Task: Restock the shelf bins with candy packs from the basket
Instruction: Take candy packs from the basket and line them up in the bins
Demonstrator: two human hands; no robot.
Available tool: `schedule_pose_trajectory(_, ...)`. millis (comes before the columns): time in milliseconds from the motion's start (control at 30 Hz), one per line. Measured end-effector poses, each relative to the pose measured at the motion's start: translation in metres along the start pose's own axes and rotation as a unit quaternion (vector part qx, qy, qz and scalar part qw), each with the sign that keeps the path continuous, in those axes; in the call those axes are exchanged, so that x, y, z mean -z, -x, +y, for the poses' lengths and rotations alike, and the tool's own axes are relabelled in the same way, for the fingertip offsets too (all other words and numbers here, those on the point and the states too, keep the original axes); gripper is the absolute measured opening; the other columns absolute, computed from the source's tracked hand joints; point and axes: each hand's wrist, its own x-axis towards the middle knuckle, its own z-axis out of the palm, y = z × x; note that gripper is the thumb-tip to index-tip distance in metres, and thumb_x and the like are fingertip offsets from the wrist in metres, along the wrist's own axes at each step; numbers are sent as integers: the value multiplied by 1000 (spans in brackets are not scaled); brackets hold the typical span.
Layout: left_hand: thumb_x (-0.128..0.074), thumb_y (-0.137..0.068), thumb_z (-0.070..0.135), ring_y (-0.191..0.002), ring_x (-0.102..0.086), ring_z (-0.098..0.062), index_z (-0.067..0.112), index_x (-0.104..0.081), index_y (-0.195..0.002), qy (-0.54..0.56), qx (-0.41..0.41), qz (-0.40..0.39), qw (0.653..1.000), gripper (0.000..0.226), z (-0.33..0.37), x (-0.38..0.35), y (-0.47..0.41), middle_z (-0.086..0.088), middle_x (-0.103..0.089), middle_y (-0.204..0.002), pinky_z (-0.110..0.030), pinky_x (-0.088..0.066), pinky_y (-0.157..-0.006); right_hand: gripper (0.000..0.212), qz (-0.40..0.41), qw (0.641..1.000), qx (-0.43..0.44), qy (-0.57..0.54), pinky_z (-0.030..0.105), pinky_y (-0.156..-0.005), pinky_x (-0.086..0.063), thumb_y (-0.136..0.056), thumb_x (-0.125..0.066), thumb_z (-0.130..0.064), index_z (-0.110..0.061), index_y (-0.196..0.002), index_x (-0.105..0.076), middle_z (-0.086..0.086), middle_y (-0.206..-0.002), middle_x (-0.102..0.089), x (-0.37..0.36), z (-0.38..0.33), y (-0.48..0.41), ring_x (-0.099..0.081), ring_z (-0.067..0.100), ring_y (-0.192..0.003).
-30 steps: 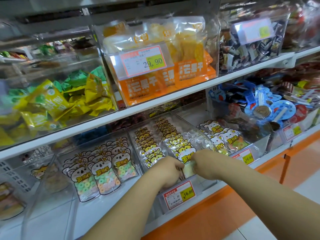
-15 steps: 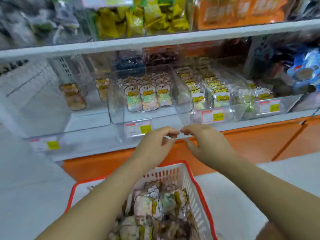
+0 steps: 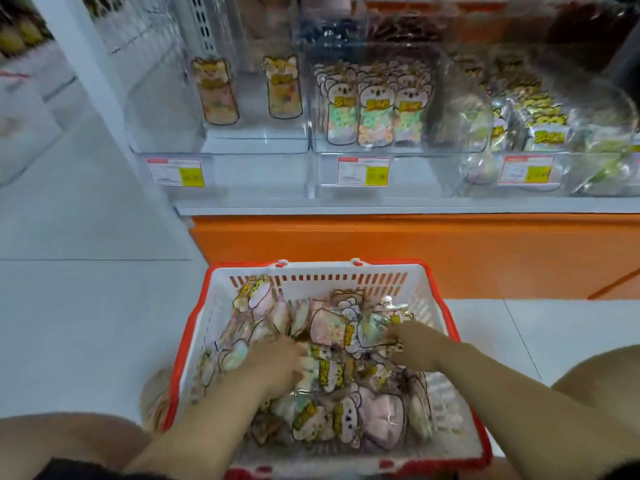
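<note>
Both forearms are angling down into the red-rimmed basket [image 3: 311, 291], which is sitting on the floor just before the orange shelf base [image 3: 381, 251]. The left hand [image 3: 277, 362] is lying palm-down on the candy packs [image 3: 329, 330], fingers dipping among them. The right hand [image 3: 414, 348] is curling its fingers at a pack near the basket's right wall. Blur is hiding whether either is gripping. Above, the clear shelf bins [image 3: 263, 161] are standing side by side, the leftmost holding two packs upright at its back with bare floor in front.

No legible txt; price tags [image 3: 363, 171] blurry
</note>
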Motion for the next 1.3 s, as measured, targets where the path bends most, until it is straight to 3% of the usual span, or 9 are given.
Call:
schedule_pose_trajectory(200,-57,-96,22,-138,-42,-29,32,-42,-149,2,-8,-4,1000,56,-12,-13,-11,2,-35,-154,-50,-36,-113,68,55,997,-47,-27,42,-115,-33,-95,-57,-29,-17,-154,-26,12,-160,-18,-15,10,-43,-26,35,-144)
schedule_pose_trajectory(367,-50,-91,2,-130,-49,-27,34,-45,-147,-4,3,10,1000,66,-25,-19,-15,0,-43,-145,-40,-41,-106,76,81,994,-60,44,48,-109,-39,-91,-61,-39,-22,-153,-20,6,-154,-29,-29,12,-63,-28,31,-140)
schedule_pose_trajectory(500,-49,-94,6,-136,-43,-24,35,-46,-146,-8,2,27,1000,60,-23,-19,-18,0,-44,-147,-40,-31,-115,70,92,990,-88,67,46,-109,-40,-88,-55,-13,-17,-152,-26,12,-148,-34,-34,16,-67,-34,34,-136)
schedule_pose_trajectory(600,-51,-98,14,-137,-43,-24,35,-44,-147,-5,7,17,1000,53,-20,-17,-20,1,-44,-149,-41,-29,-117,74,69,993,-90,35,44,-107,-43,-87,-64,-18,-17,-152,-28,11,-149,-35,-39,22,-70,-43,34,-132)
schedule_pose_trajectory(733,-55,-99,17,-133,-47,-23,34,-45,-146,26,3,18,999,51,-16,-14,-23,0,-47,-145,-40,-38,-110,57,42,996,-84,2,38,-88,-53,-76,-79,-46,-18,-120,-54,5,-116,-61,-38,24,-70,-61,25,-104)
schedule_pose_trajectory(933,-55,-99,19,-131,-49,-24,35,-46,-145,44,4,5,999,50,-16,-14,-28,0,-47,-145,-45,-41,-108,29,49,996,-52,-49,33,-63,-45,-79,-73,-35,-15,-88,-55,1,-83,-56,-27,31,-62,-56,20,-76)
schedule_pose_trajectory(1033,-55,-100,25,-130,-51,-21,34,-45,-146,81,0,26,996,48,-15,-7,-27,2,-46,-147,-41,-43,-107,29,29,994,-33,-98,33,-69,-44,-83,-72,-37,-16,-96,-57,2,-96,-61,-7,37,-56,-57,18,-83)
schedule_pose_trajectory(1133,-57,-100,28,-121,-57,-15,34,-49,-144,159,-17,88,983,45,-11,10,-28,7,-52,-143,-33,-48,-101,67,15,980,-14,-198,33,-95,-43,-85,-72,-47,-13,-138,-50,2,-139,-52,28,40,-44,-54,24,-120)
schedule_pose_trajectory(1300,-58,-101,30,-120,-57,-8,33,-47,-144,424,-33,142,894,44,5,53,-22,16,-56,-135,-27,-49,-98,85,-80,907,51,-410,36,-117,-22,-90,-67,-43,-25,-157,-18,-11,-162,-18,67,18,-7,-20,16,-149)
